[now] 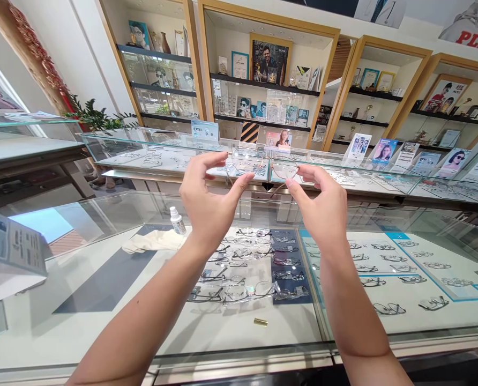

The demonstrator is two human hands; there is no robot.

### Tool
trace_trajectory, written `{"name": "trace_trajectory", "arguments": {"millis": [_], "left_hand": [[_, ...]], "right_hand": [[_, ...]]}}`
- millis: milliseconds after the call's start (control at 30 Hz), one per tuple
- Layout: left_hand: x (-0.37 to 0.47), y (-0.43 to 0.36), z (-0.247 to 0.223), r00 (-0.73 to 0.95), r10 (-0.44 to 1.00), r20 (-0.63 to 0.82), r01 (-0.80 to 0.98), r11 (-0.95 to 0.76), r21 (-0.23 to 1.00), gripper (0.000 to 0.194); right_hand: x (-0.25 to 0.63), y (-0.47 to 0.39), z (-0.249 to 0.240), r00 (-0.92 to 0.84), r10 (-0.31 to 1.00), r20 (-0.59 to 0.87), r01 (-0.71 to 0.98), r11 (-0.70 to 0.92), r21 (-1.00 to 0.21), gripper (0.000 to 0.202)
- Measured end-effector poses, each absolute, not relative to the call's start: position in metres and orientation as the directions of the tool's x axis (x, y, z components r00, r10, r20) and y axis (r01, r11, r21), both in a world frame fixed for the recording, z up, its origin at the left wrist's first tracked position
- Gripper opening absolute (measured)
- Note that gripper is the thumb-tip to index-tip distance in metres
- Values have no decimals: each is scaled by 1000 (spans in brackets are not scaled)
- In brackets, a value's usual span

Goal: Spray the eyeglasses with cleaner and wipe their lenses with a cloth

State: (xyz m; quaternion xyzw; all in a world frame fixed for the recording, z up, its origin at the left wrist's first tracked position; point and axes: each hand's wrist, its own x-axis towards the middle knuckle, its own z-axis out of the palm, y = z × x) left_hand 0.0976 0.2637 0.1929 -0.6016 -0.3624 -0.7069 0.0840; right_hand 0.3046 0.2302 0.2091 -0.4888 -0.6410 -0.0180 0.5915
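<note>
Head view: left hand point(209, 201) and right hand point(321, 203) hold thin-rimmed glasses point(247, 162) at opposite sides, each pinching between thumb and finger, raised above the glass worktop point(215, 340). Steadying them aloft seems the current step; moving them next calls for a light, even grip.

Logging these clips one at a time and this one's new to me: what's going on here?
A person's left hand and right hand hold a pair of thin-rimmed round eyeglasses, one hand at each side, raised above a glass display case. Rows of eyeglass frames lie below. Further left, a small white bottle is beside a cream cloth; neither hand touches them.
</note>
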Motion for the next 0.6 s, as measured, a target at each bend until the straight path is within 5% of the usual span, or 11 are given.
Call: {"name": "trace_trajectory", "arguments": {"millis": [600], "left_hand": [[99, 257, 193, -230, 258, 939, 591, -730, 345, 47]], "right_hand": [[308, 238, 209, 168, 683, 711, 570, 521, -635, 33]]}}
